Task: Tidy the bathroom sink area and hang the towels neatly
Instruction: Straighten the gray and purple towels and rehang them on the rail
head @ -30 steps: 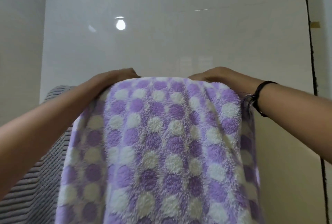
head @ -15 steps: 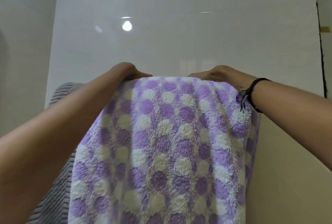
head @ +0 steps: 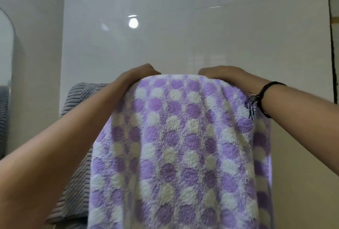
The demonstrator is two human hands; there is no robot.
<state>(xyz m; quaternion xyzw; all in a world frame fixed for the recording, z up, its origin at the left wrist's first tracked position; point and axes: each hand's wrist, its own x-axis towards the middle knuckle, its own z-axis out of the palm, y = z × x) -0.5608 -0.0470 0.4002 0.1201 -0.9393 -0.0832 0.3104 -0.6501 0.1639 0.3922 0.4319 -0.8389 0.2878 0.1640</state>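
Glossy pale wall (head: pixel 183 36) fills the background. A purple-and-white dotted towel (head: pixel 176 146) hangs in front of it, its top fold at hand height and its front panel falling out of view below. A grey ribbed towel (head: pixel 77 173) hangs just beside it on the left, partly behind it. The left hand (head: pixel 136 75) and right hand (head: pixel 222 75) rest on the top corners of the dotted towel, fingers curled over the fold and gripping it; fingertips are hidden behind the cloth. A black wristband (head: pixel 266 98) circles the right wrist.
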